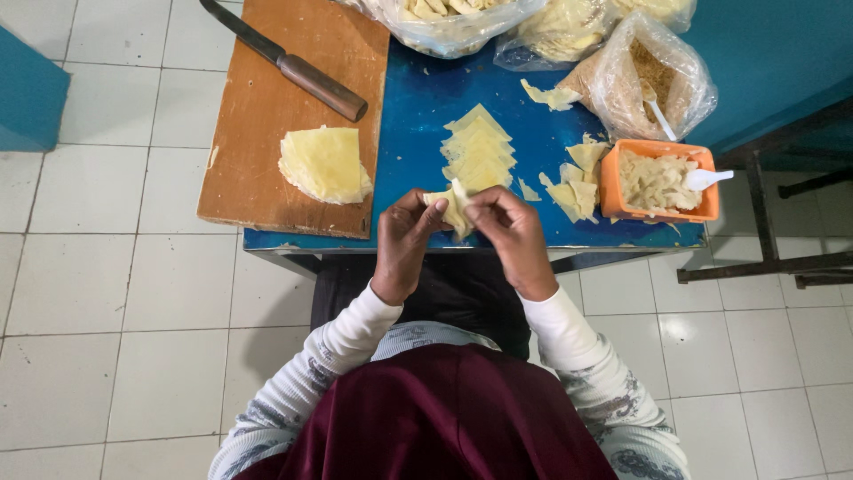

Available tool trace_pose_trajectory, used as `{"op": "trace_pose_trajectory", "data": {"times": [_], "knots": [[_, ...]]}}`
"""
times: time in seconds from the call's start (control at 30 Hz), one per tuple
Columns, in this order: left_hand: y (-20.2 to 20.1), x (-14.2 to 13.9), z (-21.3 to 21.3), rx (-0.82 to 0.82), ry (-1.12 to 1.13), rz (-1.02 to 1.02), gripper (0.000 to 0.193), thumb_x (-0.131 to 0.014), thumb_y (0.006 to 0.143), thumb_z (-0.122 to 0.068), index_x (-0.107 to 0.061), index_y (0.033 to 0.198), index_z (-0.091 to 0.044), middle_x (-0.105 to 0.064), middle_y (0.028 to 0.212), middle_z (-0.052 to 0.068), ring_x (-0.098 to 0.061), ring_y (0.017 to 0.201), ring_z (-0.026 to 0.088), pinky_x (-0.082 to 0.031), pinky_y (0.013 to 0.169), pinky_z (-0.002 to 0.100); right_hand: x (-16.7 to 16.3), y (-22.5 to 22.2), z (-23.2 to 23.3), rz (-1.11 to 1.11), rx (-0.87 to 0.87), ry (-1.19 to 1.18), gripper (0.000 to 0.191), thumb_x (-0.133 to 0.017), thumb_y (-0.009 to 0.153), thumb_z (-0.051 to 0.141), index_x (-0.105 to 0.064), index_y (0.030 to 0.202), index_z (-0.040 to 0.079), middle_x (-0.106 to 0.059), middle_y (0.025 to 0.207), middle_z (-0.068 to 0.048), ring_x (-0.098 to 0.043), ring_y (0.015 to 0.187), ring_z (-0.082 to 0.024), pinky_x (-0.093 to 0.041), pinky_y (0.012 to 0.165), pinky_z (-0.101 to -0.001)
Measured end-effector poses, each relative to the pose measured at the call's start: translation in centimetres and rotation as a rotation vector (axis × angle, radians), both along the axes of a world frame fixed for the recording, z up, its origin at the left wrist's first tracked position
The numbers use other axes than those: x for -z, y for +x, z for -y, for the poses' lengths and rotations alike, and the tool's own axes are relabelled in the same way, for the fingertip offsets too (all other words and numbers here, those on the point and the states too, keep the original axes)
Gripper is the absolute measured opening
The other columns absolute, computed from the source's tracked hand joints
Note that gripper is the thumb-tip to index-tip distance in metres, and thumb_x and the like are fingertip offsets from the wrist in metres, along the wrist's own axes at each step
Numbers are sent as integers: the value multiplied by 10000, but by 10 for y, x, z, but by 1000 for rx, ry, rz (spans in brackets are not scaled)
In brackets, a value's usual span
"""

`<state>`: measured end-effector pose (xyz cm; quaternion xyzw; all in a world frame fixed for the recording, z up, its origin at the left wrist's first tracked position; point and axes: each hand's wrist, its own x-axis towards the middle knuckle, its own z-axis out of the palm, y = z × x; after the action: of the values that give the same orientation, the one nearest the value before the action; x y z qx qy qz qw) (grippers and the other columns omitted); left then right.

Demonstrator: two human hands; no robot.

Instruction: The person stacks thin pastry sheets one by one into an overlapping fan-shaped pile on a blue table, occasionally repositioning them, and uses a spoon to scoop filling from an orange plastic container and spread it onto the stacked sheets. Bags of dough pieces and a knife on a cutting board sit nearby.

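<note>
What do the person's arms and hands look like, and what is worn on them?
Both arms wear long white ribbed sleeves ending at the wrists, with a grey-blue pattern near the elbows. The left hand and right hand are bare: no gloves, and no rings or watch show.

Bare blue table (418, 133) between cutting board (258, 116) and wrapper row (478, 151).

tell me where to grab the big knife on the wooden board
Probably by the brown cylindrical handle of the long dark-bladed knife, coming from the blue table side. It lies flat and diagonal on the wooden cutting board, handle end pointing toward the table, blade running off to the far corner.
</note>
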<state>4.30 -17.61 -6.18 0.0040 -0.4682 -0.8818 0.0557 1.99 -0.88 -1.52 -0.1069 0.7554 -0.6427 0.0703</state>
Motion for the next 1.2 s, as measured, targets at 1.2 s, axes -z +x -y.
{"op": "trace_pose_trajectory", "data": {"times": [1.2], "knots": [[8,-18,2,-16,-4,-29,332,-519,1114,-215,-679,1166,72,-713,1073,86,-698,979,136,-590,926,309,-30,15,13,-800,63,449,277,-832,853,87,-703,1092,33,-696,1054,-142,-680,975,-272,-567,811,-341]]}}
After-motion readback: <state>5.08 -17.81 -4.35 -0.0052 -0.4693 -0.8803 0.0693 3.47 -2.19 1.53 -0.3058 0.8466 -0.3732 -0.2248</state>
